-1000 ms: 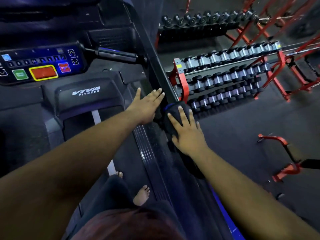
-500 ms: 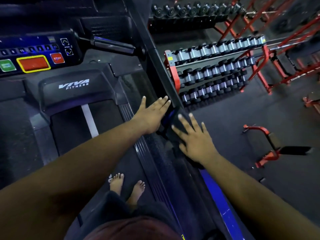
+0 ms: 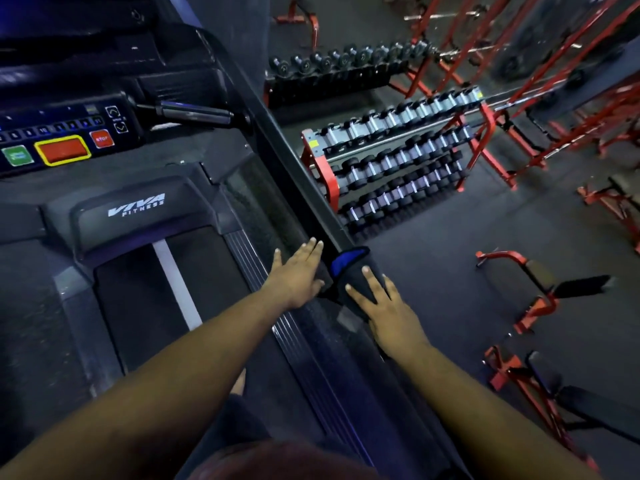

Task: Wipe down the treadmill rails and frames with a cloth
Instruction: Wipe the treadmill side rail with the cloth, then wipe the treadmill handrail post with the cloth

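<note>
grip: both flat-handed, my right hand (image 3: 388,308) pressing the cloth (image 3: 349,271) down over the treadmill's right rail (image 3: 294,188), left hand (image 3: 299,271) flat just beside it, fingers straight | step: mid-wipe on that rail, I reckon | next: slide cloth up toward the console (image 3: 62,140), keep pressure even

The cloth (image 3: 349,271) is partly hidden under the right grip (image 3: 388,310). The console (image 3: 62,140) at 10 o'clock is cut off.
</note>
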### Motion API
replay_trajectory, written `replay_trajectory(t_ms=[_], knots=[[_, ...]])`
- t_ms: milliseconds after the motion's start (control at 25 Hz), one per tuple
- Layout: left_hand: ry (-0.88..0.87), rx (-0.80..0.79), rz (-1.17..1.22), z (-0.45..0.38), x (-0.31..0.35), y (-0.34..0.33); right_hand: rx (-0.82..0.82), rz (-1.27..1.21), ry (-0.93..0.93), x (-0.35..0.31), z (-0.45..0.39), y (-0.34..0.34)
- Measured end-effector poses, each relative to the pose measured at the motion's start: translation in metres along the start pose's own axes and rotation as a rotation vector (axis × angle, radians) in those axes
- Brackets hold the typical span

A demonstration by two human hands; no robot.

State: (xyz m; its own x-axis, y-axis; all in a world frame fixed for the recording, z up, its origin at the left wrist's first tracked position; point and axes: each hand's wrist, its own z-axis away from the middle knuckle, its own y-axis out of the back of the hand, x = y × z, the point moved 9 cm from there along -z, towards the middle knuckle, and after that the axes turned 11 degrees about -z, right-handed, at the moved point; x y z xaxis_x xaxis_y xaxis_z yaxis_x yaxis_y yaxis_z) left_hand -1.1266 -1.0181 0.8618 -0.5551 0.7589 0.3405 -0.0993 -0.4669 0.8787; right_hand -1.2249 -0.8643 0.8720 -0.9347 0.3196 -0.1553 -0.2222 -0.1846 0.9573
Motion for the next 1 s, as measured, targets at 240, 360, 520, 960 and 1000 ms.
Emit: replay_trajectory(t_ms=[240,360,520,960,1000], knots=[[0.049,0.049,0.826,0.063,0.09,-0.038,0.24,-0.451,0.22,-0.001,0.087,0.052],[0.038,0.068,1.249,0.082,0.119,-0.036,0.236,-0.663,0.186,0.016,0.115,0.056],[0.092,0.26,1.103,0.083,0.125,-0.006,0.2,-0.816,-0.031,0.059,0.098,0.058],[0.332,0.46,0.857,0.011,0.071,0.005,0.149,-0.851,-0.158,0.083,-0.032,0.071],[0.336,0.456,0.81,0.007,0.07,0.007,0.16,-0.83,-0.155,0.082,-0.037,0.072]])
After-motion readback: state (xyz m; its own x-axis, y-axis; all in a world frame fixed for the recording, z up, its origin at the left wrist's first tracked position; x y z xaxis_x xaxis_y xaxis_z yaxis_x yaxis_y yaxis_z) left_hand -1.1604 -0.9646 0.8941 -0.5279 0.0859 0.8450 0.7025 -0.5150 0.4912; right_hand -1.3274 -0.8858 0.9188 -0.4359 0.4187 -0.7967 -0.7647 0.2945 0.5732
